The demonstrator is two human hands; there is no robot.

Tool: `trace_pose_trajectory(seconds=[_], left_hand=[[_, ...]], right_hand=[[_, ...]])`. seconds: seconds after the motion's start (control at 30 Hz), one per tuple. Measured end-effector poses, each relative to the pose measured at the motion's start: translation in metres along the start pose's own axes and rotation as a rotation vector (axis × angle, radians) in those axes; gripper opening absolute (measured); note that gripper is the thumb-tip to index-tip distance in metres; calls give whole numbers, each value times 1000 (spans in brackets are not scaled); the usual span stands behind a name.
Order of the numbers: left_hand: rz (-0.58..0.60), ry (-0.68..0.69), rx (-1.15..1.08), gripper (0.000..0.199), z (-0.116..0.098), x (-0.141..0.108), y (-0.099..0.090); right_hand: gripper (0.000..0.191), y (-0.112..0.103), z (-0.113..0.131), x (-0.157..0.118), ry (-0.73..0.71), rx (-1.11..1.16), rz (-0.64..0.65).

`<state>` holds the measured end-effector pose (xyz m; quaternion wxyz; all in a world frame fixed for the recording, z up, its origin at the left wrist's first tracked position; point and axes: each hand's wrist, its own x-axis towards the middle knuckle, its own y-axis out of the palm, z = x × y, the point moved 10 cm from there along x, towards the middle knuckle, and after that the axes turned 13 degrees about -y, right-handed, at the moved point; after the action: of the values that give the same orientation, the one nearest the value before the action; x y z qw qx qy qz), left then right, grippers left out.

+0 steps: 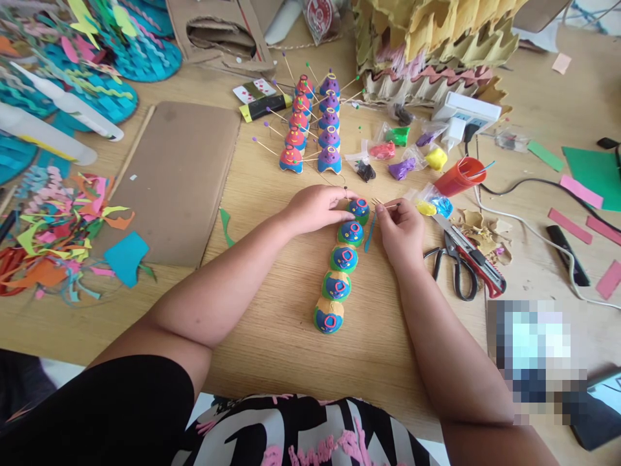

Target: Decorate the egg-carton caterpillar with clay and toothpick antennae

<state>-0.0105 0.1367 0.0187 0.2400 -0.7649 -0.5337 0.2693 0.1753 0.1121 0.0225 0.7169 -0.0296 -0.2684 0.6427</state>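
A row of painted egg-carton cups (344, 257), blue and green with small red rings, runs along the table in front of me. My left hand (317, 210) has its thumb and fingers around the far cup (359, 207) of that row. A thin stick with a dark tip (346, 193) rises at this cup, close to my left fingertips. To the right of the cup, my right hand (402, 232) is closed in a pinch on thin toothpicks (378, 202). A slim blue tool (370, 233) lies between the row and my right hand.
Red cups (295, 137) and purple cups (330, 137) with pin-like sticks stand beyond. Bags of coloured clay (402, 168), an orange cup (456, 178), scissors (458, 262) and a utility knife (475, 257) lie right. Cardboard (179, 175) and paper scraps (72, 226) are left.
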Motion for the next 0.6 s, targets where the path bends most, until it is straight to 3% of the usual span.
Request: trace_pose_trajectory(seconds=[0.6], left_hand=[[9, -7, -33, 53, 3, 0, 2]], right_hand=[[22, -1, -1, 0, 26, -4, -8]])
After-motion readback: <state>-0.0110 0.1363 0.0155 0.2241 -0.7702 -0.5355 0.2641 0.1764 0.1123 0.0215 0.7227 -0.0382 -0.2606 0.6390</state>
